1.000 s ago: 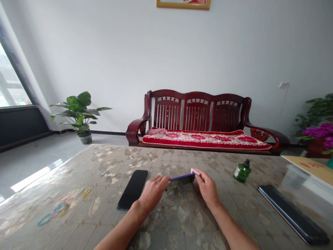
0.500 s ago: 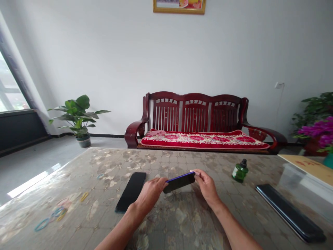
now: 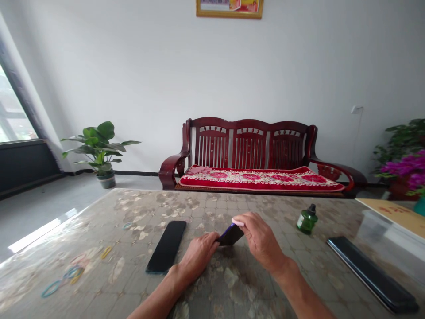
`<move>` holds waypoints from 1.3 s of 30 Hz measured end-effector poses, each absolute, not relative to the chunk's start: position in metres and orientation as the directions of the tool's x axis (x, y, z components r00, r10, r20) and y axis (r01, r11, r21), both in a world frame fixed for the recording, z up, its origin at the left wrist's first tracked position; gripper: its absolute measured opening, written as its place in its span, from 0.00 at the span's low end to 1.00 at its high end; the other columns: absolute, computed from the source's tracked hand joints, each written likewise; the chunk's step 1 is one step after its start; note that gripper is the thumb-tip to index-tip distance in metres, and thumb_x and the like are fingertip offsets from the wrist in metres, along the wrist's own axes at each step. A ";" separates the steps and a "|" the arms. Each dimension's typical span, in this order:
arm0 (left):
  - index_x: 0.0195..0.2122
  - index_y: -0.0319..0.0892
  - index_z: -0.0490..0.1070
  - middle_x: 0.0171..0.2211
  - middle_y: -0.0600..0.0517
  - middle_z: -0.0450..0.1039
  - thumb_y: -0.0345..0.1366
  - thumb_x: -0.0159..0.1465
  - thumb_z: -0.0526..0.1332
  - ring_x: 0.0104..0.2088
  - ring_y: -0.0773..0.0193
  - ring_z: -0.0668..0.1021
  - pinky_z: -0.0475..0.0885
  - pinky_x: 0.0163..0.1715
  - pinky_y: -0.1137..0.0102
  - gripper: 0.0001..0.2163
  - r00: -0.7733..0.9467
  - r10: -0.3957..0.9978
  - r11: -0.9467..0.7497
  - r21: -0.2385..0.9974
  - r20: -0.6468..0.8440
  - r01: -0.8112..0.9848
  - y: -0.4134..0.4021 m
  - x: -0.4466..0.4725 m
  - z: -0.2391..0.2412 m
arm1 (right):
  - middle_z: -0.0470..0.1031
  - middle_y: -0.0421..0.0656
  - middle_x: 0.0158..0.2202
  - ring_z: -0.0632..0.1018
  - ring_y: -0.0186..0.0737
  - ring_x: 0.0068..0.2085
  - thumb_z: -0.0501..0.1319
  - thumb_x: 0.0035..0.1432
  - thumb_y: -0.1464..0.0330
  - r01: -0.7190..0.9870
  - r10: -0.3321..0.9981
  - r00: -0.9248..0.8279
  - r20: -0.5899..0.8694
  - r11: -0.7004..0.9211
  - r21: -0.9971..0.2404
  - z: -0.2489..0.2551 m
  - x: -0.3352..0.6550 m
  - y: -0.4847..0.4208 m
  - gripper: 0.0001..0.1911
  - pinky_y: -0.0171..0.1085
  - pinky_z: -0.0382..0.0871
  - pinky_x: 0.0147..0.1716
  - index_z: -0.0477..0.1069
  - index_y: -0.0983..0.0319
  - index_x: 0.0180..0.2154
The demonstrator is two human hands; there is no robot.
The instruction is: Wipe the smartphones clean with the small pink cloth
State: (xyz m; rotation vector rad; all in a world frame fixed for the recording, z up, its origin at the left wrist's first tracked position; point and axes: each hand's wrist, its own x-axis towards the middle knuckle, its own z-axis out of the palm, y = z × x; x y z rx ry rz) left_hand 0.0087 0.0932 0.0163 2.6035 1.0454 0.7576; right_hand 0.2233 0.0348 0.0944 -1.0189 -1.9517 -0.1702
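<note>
A smartphone with a dark face and a blue-purple edge is held tilted above the table. My left hand grips its left end, fingers closed. At its upper right end is my right hand, closed, pinching a small pale piece against the phone's edge; what the piece is made of cannot be made out. Part of the phone is hidden behind the right fingers. Left of my left hand, a second smartphone lies flat, its black screen up.
On the patterned tablecloth lie several coloured rubber bands at left. A green bottle with a black top stands at right. Farther right are a long dark case and a clear plastic box. A wooden bench stands beyond.
The phone has turned, so its face now looks narrower. My right hand has moved a little left and rolled over the phone's end. My left hand has shifted slightly right and down.
</note>
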 end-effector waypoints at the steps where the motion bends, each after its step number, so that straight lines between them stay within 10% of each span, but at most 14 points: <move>1: 0.36 0.45 0.66 0.31 0.53 0.75 0.32 0.69 0.52 0.33 0.62 0.78 0.70 0.32 0.73 0.06 0.612 0.692 -0.722 0.378 0.382 0.580 0.092 0.011 0.016 | 0.75 0.44 0.41 0.76 0.40 0.43 0.50 0.69 0.71 0.718 0.585 -0.271 0.765 0.652 -0.244 0.095 0.220 0.034 0.12 0.39 0.72 0.45 0.69 0.57 0.48; 13: 0.32 0.44 0.65 0.27 0.54 0.73 0.38 0.72 0.50 0.28 0.65 0.75 0.67 0.28 0.72 0.11 0.450 0.684 -0.721 0.439 0.575 0.536 0.077 0.031 0.039 | 0.75 0.45 0.43 0.75 0.41 0.44 0.50 0.68 0.72 0.715 0.546 -0.383 0.745 0.686 -0.135 0.095 0.204 0.029 0.15 0.42 0.73 0.45 0.68 0.58 0.53; 34: 0.36 0.43 0.70 0.29 0.53 0.77 0.39 0.73 0.49 0.30 0.64 0.78 0.70 0.31 0.73 0.13 0.515 0.547 -0.777 0.171 0.660 0.606 0.083 0.041 0.067 | 0.76 0.43 0.53 0.74 0.41 0.55 0.52 0.68 0.75 0.830 0.445 -0.306 0.842 0.557 0.007 0.067 0.220 0.039 0.21 0.45 0.69 0.55 0.67 0.54 0.59; 39: 0.38 0.44 0.71 0.30 0.53 0.77 0.38 0.72 0.51 0.31 0.64 0.79 0.70 0.32 0.74 0.11 0.458 0.588 -0.745 0.226 0.667 0.627 0.084 0.038 0.067 | 0.78 0.43 0.50 0.77 0.41 0.52 0.54 0.67 0.72 0.794 0.506 -0.100 0.857 0.560 -0.238 0.060 0.230 0.049 0.17 0.44 0.71 0.53 0.72 0.54 0.54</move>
